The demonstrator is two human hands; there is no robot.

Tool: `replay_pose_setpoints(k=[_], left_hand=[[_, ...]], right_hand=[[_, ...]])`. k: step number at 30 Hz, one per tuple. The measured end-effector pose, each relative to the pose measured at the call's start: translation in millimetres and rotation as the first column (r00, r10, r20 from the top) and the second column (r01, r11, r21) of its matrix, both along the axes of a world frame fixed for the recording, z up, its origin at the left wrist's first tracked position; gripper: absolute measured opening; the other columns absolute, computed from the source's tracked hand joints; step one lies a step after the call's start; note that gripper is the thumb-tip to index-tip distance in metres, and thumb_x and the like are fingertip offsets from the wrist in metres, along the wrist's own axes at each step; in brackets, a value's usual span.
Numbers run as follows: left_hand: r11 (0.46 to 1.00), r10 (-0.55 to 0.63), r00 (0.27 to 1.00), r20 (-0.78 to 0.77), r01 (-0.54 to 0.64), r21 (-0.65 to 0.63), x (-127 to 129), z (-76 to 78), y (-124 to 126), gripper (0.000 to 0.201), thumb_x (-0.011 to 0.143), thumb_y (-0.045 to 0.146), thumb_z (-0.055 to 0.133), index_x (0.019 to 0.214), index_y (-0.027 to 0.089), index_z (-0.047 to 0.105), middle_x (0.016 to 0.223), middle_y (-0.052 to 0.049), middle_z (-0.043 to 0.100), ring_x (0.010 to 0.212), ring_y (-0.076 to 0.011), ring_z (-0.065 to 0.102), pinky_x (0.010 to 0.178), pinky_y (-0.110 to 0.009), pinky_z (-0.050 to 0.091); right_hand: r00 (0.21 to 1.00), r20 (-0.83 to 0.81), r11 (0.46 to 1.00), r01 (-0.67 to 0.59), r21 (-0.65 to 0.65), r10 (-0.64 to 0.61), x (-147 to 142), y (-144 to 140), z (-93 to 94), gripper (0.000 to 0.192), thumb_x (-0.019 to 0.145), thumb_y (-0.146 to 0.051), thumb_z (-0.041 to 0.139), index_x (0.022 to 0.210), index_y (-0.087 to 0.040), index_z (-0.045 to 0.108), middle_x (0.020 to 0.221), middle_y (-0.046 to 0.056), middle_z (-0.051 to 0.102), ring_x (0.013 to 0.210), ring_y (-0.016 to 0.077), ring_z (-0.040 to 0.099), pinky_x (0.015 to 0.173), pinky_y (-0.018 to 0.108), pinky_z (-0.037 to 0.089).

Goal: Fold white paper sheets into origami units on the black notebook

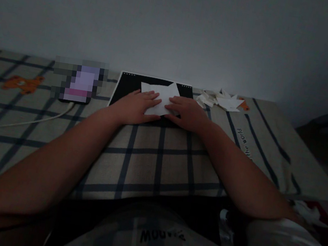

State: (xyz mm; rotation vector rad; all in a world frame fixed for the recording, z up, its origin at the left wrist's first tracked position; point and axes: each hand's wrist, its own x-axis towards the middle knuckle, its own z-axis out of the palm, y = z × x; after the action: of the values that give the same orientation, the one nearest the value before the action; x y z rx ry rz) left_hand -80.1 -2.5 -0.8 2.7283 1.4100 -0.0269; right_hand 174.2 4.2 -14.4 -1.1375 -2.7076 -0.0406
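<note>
A white sheet of folded paper (163,97) lies on a black board with a pale edge (128,85), its pointed corners sticking up at the far side. My left hand (137,107) rests flat on the paper's left part, fingers stretched out toward the middle. From the other side, my right hand (188,113) lies on the paper's right part with its fingers extended. The fingertips of both hands are close together but apart. Part of the paper and the board's near edge are hidden under my hands.
A phone (80,83) with a blurred screen lies at the left, a white cable (44,119) plugged into it. Several folded white paper pieces (224,101) are heaped at the right. A checked cloth (146,157) covers the table, which meets a plain wall (172,25).
</note>
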Motion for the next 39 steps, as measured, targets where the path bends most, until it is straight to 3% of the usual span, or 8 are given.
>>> replay_pose_setpoints(k=[6,10,16,20,24,29,34,39], left_hand=[[1.0,-0.024,0.999,0.022,0.023,0.018,-6,2.0,3,0.075,0.106,0.061,0.058,0.167,0.018,0.056,0.179,-0.016,0.045,0.168,-0.0332,0.042,0.138,-0.055,0.03],[0.998,-0.052,0.995,0.081,0.049,0.035,-9,1.2,8,0.061,0.112,0.056,0.041,0.153,0.023,0.07,0.169,-0.01,0.06,0.163,-0.0305,0.051,0.135,-0.055,0.036],[0.995,-0.057,0.977,0.207,0.037,0.097,-12,-2.5,13,0.062,0.112,0.05,0.032,0.134,0.021,0.082,0.146,-0.01,0.079,0.142,-0.0317,0.069,0.131,-0.056,0.041],[0.99,0.041,0.971,0.238,-0.071,0.121,-14,0.8,13,0.061,0.111,0.054,0.037,0.1,0.02,0.086,0.106,-0.01,0.086,0.111,-0.0316,0.08,0.108,-0.046,0.057],[0.986,0.108,0.917,0.383,-0.147,0.075,-15,1.6,12,0.058,0.109,0.057,0.045,0.086,0.022,0.084,0.086,-0.006,0.083,0.089,-0.0255,0.079,0.083,-0.034,0.056],[0.976,0.15,0.836,0.527,-0.211,0.057,-14,-6.6,14,0.04,0.106,0.051,0.059,0.109,0.025,0.089,0.106,-0.004,0.088,0.094,-0.0234,0.08,0.083,-0.031,0.057],[0.955,0.156,0.909,0.386,-0.239,0.176,-10,-3.2,9,0.04,0.105,0.042,0.063,0.136,0.026,0.083,0.128,-0.007,0.086,0.119,-0.0295,0.079,0.099,-0.038,0.058],[0.95,-0.03,0.977,0.213,-0.039,0.311,9,8.8,-10,0.042,0.111,0.039,0.053,0.133,0.023,0.084,0.142,-0.009,0.081,0.133,-0.0324,0.073,0.109,-0.045,0.057]], right_hand=[[0.999,0.011,0.999,0.053,-0.013,-0.053,1,0,2.6,0.041,0.113,-0.047,0.057,0.135,-0.022,0.083,0.143,0.013,0.079,0.13,0.0329,0.073,0.108,0.047,0.051],[0.995,-0.02,0.995,0.093,-0.032,-0.094,2,-1,7.4,0.041,0.114,-0.046,0.055,0.127,-0.022,0.084,0.126,0.011,0.085,0.118,0.0292,0.075,0.096,0.039,0.051],[0.994,0.015,0.994,0.106,-0.037,-0.106,-1,-5,16.2,0.042,0.115,-0.045,0.052,0.117,-0.021,0.086,0.111,0.009,0.086,0.099,0.0253,0.074,0.082,0.036,0.042],[0.992,-0.034,0.991,0.123,-0.048,-0.124,3,-1,17.1,0.042,0.114,-0.043,0.053,0.1,-0.021,0.086,0.091,0.006,0.082,0.082,0.0216,0.067,0.075,0.035,0.035],[0.969,-0.203,0.983,0.111,-0.147,-0.139,9,5,13.4,0.039,0.112,-0.041,0.055,0.099,-0.019,0.085,0.086,0.005,0.08,0.076,0.0199,0.065,0.074,0.034,0.038],[0.901,-0.406,0.977,0.072,-0.202,-0.151,11,14,1.3,0.031,0.107,-0.034,0.063,0.121,-0.02,0.086,0.114,0.009,0.086,0.099,0.0245,0.076,0.089,0.037,0.052],[0.904,-0.372,0.97,0.149,-0.191,-0.212,6,16,-7.0,0.03,0.1,-0.024,0.072,0.127,-0.022,0.086,0.124,0.009,0.086,0.112,0.0286,0.079,0.101,0.042,0.056],[0.906,-0.349,0.966,0.184,-0.181,-0.238,2,15,-8.6,0.029,0.1,-0.023,0.071,0.124,-0.023,0.086,0.123,0.008,0.086,0.112,0.03,0.079,0.1,0.044,0.057]])
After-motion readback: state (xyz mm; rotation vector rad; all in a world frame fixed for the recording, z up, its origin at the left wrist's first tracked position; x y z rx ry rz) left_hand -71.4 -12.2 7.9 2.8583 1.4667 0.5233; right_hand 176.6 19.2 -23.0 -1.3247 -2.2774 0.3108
